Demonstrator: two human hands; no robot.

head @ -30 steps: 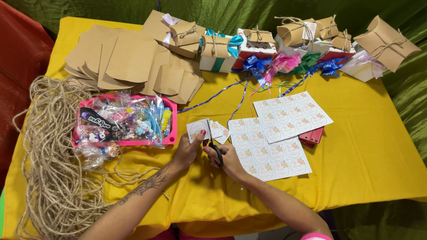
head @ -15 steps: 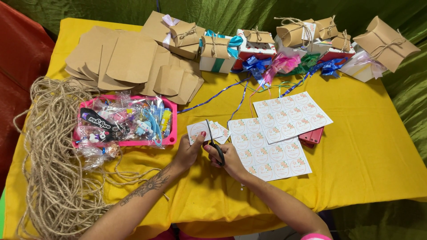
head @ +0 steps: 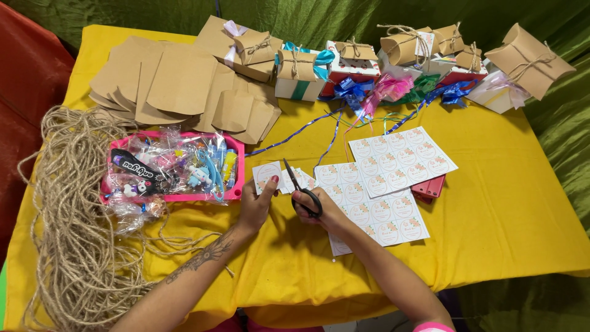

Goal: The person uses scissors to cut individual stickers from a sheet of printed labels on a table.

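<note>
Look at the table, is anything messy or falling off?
Yes. The big tangle of brown twine sprawls in loose loops and spills over the left edge of the yellow table. Curly ribbons also trail loosely from the bows. Nothing looks broken.

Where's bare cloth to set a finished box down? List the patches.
Free: yellow tablecloth right of the sticker sheets, and the front edge below them. Crowded: back row of gift boxes, pink tray, twine pile on the left.

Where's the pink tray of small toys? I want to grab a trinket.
In the head view, the pink tray sits left of centre, between the twine pile and the left hand.
</note>
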